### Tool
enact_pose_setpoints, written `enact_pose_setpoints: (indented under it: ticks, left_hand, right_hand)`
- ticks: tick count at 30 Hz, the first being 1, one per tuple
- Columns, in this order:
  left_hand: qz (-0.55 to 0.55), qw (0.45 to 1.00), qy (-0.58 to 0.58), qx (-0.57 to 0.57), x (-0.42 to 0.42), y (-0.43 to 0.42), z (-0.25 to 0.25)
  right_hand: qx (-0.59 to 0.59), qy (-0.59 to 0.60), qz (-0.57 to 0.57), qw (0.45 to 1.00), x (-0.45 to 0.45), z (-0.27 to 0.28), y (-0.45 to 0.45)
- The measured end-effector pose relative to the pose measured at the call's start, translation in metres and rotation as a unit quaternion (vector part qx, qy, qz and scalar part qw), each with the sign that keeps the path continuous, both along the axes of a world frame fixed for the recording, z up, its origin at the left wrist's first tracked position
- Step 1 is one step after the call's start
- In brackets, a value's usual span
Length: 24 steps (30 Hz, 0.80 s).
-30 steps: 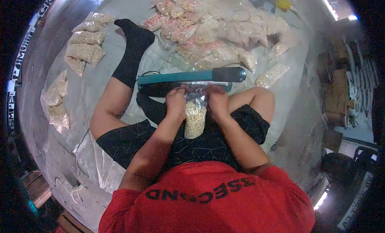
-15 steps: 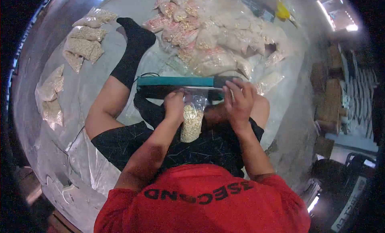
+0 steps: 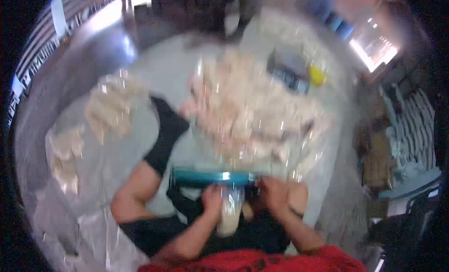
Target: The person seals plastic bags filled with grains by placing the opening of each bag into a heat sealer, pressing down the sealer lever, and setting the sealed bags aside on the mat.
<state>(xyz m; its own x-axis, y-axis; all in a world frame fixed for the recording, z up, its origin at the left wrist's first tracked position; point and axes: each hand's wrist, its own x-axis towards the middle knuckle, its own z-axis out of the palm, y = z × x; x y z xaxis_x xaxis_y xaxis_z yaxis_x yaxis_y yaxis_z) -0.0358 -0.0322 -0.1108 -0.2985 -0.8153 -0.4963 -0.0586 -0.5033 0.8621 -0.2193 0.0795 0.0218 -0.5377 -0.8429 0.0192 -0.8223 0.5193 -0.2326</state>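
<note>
The whole view is smeared by motion. A clear plastic bag with pale, chunky contents stands upright in front of my lap. My left hand is closed on its upper left edge. The bag's mouth meets a long teal bag sealer, which lies crosswise between my legs. My right hand is at the sealer's right end, seemingly touching it; blur hides how its fingers are bent.
A heap of filled bags lies beyond the sealer. More filled bags sit to the left on the pale ground sheet. Behind the heap are a dark box and a yellow item.
My head has tilted up, so everything sits lower in view and more background shows. My right hand has lowered onto the sealer's right end. The left hand keeps the bag at the sealer.
</note>
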Motion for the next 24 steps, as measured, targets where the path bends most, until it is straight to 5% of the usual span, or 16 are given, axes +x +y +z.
enact_pose_setpoints:
  ticks: [2, 3, 5, 9, 19, 21, 22, 23, 24]
  left_hand:
    - [0.008, 0.993, 0.076, 0.088, 0.005, 0.005, 0.002]
    - [-0.029, 0.997, -0.027, 0.059, 0.003, 0.001, 0.004]
    - [0.009, 1.000, 0.020, -0.016, -0.009, 0.003, -0.054]
    - [-0.032, 0.993, -0.007, 0.114, -0.001, -0.007, 0.023]
    - [-0.014, 0.997, -0.001, 0.080, -0.006, -0.004, -0.002]
    - [-0.026, 0.999, -0.038, 0.002, -0.017, 0.000, -0.046]
    - [-0.019, 0.999, -0.029, -0.019, 0.001, 0.000, 0.029]
    - [0.029, 0.999, 0.023, 0.012, -0.030, 0.002, -0.090]
    - [0.025, 1.000, -0.003, 0.012, -0.009, 0.004, -0.003]
  right_hand:
    - [0.008, -0.026, 0.045, 0.999, 0.006, 0.023, -0.002]
    - [-0.011, -0.034, 0.061, 0.998, 0.001, 0.019, 0.003]
    - [0.022, -0.036, 0.084, 0.996, -0.010, 0.001, 0.005]
    - [0.070, -0.037, 0.101, 0.992, 0.002, 0.050, -0.008]
    - [0.205, 0.053, 0.171, 0.962, -0.043, -0.001, -0.033]
    - [0.265, 0.022, 0.102, 0.959, -0.030, 0.014, -0.047]
    - [0.267, 0.079, 0.094, 0.956, -0.022, 0.014, -0.053]
    - [0.275, 0.077, 0.093, 0.954, -0.021, 0.013, -0.054]
    - [0.266, 0.104, 0.114, 0.951, -0.024, 0.010, -0.055]
